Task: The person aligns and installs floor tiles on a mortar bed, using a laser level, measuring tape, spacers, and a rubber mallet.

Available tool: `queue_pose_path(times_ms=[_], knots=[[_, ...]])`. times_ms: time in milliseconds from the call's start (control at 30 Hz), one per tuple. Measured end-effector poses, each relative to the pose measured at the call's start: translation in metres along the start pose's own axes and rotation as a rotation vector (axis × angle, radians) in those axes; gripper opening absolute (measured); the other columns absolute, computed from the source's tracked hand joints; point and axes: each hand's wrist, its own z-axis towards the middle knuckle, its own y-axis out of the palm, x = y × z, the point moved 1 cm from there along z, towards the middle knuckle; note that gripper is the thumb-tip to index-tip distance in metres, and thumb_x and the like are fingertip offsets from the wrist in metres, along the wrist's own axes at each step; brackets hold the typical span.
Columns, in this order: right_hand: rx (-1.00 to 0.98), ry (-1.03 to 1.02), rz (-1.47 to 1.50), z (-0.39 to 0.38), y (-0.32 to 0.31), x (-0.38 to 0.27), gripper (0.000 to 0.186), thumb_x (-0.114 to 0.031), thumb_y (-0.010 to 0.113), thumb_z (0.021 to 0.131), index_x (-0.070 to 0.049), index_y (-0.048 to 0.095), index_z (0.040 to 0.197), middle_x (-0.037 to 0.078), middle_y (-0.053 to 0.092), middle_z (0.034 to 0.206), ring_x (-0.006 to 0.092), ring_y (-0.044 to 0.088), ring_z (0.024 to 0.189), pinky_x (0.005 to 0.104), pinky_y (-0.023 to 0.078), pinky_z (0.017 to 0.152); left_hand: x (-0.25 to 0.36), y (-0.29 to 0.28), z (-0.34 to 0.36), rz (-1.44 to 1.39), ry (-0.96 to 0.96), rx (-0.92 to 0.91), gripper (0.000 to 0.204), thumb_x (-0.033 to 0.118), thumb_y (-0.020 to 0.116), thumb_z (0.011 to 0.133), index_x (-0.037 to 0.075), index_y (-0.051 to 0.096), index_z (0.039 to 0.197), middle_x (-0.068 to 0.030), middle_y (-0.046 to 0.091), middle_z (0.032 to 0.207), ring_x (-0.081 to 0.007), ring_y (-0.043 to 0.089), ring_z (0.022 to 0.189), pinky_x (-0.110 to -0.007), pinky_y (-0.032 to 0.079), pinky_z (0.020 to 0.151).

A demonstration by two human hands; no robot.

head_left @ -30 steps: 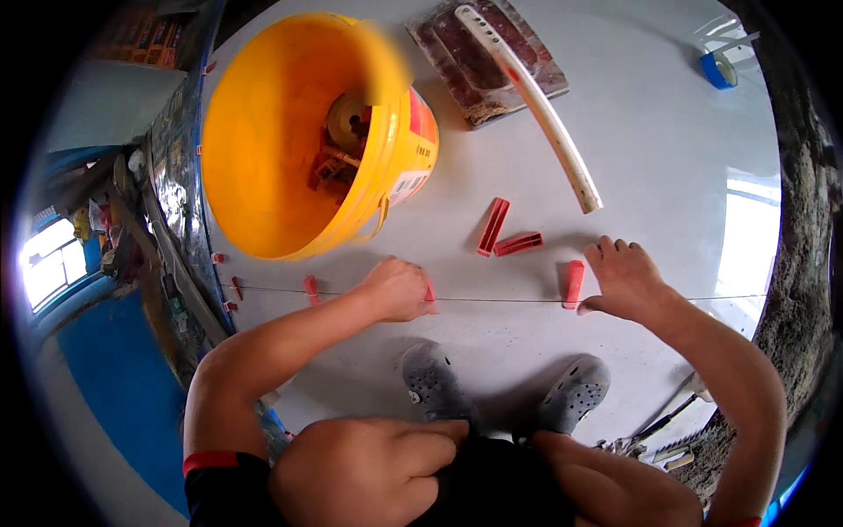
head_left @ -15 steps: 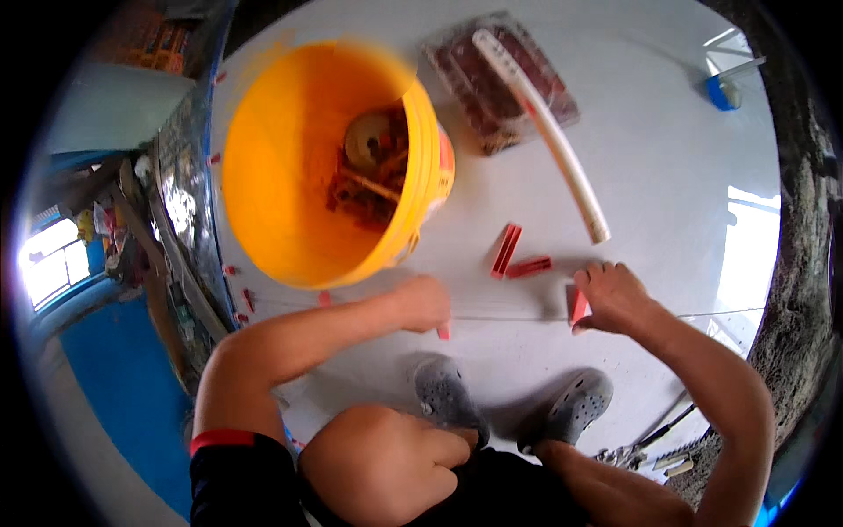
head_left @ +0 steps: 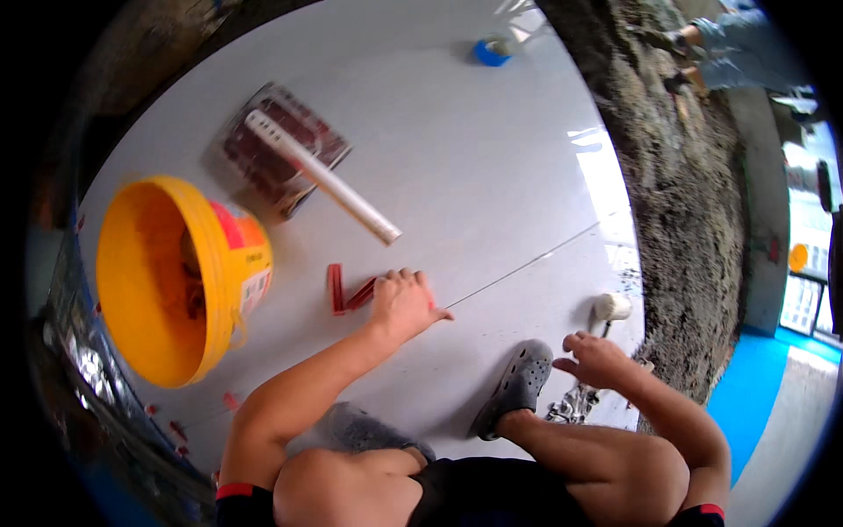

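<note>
My left hand is closed over the seam between two glossy pale tiles. A bit of a red plastic wedge shows between its forefinger and thumb; the rest is hidden. Two more red wedges, one upright in the picture and one slanting, lie just left of that hand. My right hand hovers with thumb and fingers apart, holding nothing. Nearest it are a white-headed mallet and a pliers-like metal tool, partly blurred.
A yellow bucket stands at left with items inside. A white tube rests across a flat dark-red pack. A blue roll lies far off. Rough mortar borders the tiles at right, where another person is.
The view has swung right. My left hand has moved from near the bucket to the wedge at the seam. My right hand has let go of that wedge and moved right, toward the mallet.
</note>
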Motion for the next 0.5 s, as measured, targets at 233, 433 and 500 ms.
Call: queue_pose_path(times_ms=[233, 433, 500], knots=[[0.041, 0.227, 0.553, -0.024, 0.088, 0.076, 0.043, -0.041, 0.063, 0.098, 0.002, 0.067, 0.099, 0.020, 0.072, 0.089, 0.0389, 0.068, 0.085, 0.0446, 0.053, 0.077, 0.010, 0.012, 0.008, 0.218, 0.043, -0.184, 0.094, 0.089, 0.063, 0.066, 0.002, 0.062, 0.103, -0.0102, 0.066, 0.092, -0.0228, 0.067, 0.088, -0.035, 0.053, 0.075], [0.042, 0.124, 0.647, 0.000, 0.156, 0.097, 0.042, -0.043, 0.067, 0.095, -0.001, 0.069, 0.088, 0.023, 0.067, 0.078, 0.0427, 0.065, 0.077, 0.0477, 0.051, 0.070, 0.017, 0.007, 0.007, 0.286, 0.025, -0.169, 0.085, 0.081, 0.069, 0.070, 0.002, 0.061, 0.098, -0.0110, 0.065, 0.089, -0.0235, 0.066, 0.086, -0.035, 0.053, 0.074], [0.233, 0.029, 0.581, 0.007, 0.168, 0.096, 0.043, -0.041, 0.069, 0.094, 0.000, 0.067, 0.082, 0.023, 0.065, 0.073, 0.0424, 0.062, 0.069, 0.0469, 0.050, 0.066, 0.021, 0.005, 0.006, 0.332, 0.002, -0.192, 0.081, 0.079, 0.069, 0.073, 0.002, 0.061, 0.098, -0.0105, 0.064, 0.089, -0.0230, 0.066, 0.086, -0.035, 0.053, 0.073]])
